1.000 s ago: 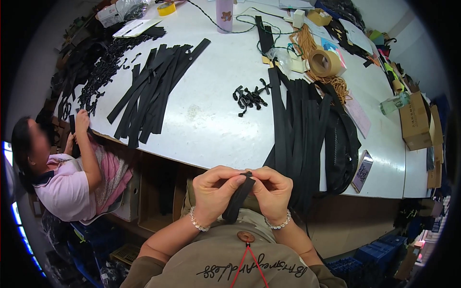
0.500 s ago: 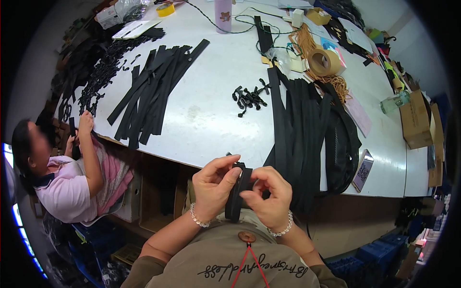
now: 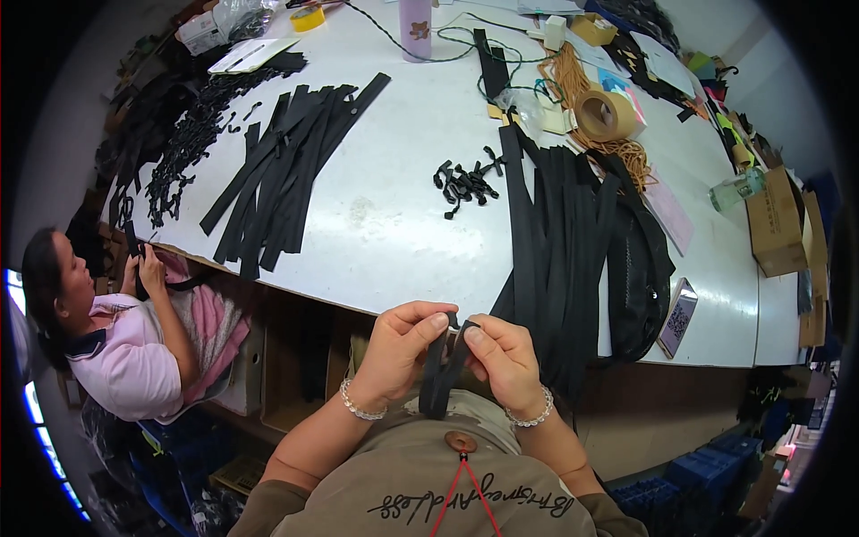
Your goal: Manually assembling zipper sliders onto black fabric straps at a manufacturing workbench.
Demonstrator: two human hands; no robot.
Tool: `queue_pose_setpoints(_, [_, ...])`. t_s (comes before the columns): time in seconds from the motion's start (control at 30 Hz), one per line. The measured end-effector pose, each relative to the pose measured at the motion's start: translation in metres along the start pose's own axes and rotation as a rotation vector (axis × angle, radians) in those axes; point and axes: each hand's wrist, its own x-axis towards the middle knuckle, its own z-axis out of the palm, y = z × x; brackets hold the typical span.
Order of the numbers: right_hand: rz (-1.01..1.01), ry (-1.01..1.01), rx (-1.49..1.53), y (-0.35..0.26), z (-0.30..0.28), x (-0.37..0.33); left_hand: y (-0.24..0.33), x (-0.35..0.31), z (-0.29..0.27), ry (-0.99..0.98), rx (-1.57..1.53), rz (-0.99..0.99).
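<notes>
My left hand (image 3: pixel 402 347) pinches one end of a black zipper tape (image 3: pixel 437 385) between thumb and forefinger. Its other end is in the closed fingers of my right hand (image 3: pixel 503 356). Between the hands the tape hangs down in a narrow loop against my shirt, its two ends slightly apart. A small light spot shows at my left fingertips, too small to make out. Just beyond my right hand, many long black zipper tapes (image 3: pixel 564 233) hang over the table edge. Farther ahead lies a small heap of black zipper pulls (image 3: pixel 465 183).
On the white table (image 3: pixel 385 242), a second pile of black tapes (image 3: pixel 286 170) lies left. A black bag (image 3: pixel 637 277), a phone (image 3: pixel 677 318), a tape roll (image 3: pixel 604 116) and a purple bottle (image 3: pixel 415 31) stand or lie about. A co-worker (image 3: pixel 125 358) sits at the left, handling a black strip.
My right fingers have closed on the tape's end and the ends have come apart into a V. The co-worker's raised hand has come down to the strip.
</notes>
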Motion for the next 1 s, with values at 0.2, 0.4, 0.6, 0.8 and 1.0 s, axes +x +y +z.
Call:
queue_pose_setpoints(0.2, [0.238,-0.063,0.178,-0.01,-0.004,0.003,0.003,0.002,-0.013,-0.119,-0.058,-0.04])
queue_pose_setpoints(0.4, [0.151,-0.08,0.099,0.001,-0.006,0.007,-0.001,0.002,-0.013,-0.104,0.003,0.005])
queue_pose_setpoints(0.6, [-0.047,0.183,0.061,0.008,0.01,0.005,-0.003,0.001,-0.003,0.046,0.338,0.379])
queue_pose_setpoints(0.8, [-0.137,0.202,-0.041,0.003,0.008,0.006,-0.005,-0.005,-0.001,0.059,0.375,0.453])
queue_pose_setpoints(1.0, [-0.255,0.184,-0.066,0.009,0.007,0.007,-0.006,-0.004,-0.004,0.027,0.444,0.558])
